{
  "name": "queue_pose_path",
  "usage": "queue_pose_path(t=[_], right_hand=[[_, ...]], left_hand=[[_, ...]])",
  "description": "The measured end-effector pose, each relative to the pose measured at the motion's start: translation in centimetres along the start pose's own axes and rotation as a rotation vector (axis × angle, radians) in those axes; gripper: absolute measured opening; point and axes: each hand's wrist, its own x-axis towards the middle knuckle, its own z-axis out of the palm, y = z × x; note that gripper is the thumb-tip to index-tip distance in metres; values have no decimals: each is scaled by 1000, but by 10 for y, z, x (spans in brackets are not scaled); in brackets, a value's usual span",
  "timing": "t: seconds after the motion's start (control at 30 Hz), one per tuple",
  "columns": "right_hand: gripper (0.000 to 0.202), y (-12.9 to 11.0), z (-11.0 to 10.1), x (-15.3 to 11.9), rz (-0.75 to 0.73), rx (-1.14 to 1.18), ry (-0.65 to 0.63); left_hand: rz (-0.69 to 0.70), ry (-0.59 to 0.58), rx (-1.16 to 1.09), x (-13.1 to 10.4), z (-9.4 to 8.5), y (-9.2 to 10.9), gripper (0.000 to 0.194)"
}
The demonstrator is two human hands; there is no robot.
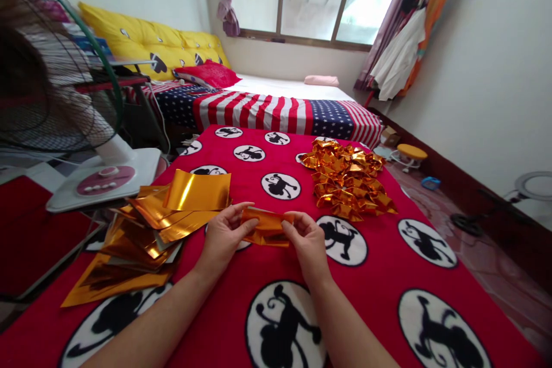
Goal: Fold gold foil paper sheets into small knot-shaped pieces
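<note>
Two bare hands are nearest to us, the left hand (pixel 224 233) and the right hand (pixel 308 236), each with thumb and fingers pinched on one end of a creased gold foil sheet (pixel 268 230) held between them over the red cloth (pixel 375 273). We judge the sheet to be very light and thin, stiff enough to keep a fold yet easily torn or dented, its mirror-smooth face likely a little slippery; the two ends, nipped gently, seem the right places to hold. Its far edge looks paler, perhaps a paper backing, though at this angle we cannot be sure. The cloth looks soft and fleecy, printed with black monkey figures in white rounds. To the left we see a loose pile of flat sheets (pixel 196 192), glossy and overlapping; farther off, on the right, a heap of folded foil pieces (pixel 347 178), crumpled, pointed and glittering. Beyond lies a striped, starred bed cover (pixel 267 110) of smooth fabric.
</note>
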Motion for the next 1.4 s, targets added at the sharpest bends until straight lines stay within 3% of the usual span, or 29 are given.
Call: queue_pose_path(t=[0.27,0.63,1.4], right_hand=[[29,5,0,2,-17,-97,54],[20,6,-2,0,-8,-38,29],[23,8,-4,1,-41,-43,93]], left_hand=[[70,68,-2,2,-1,-1,52],[5,5,31,2,-2,-3,33],[-26,46,58,0,0,0,34]])
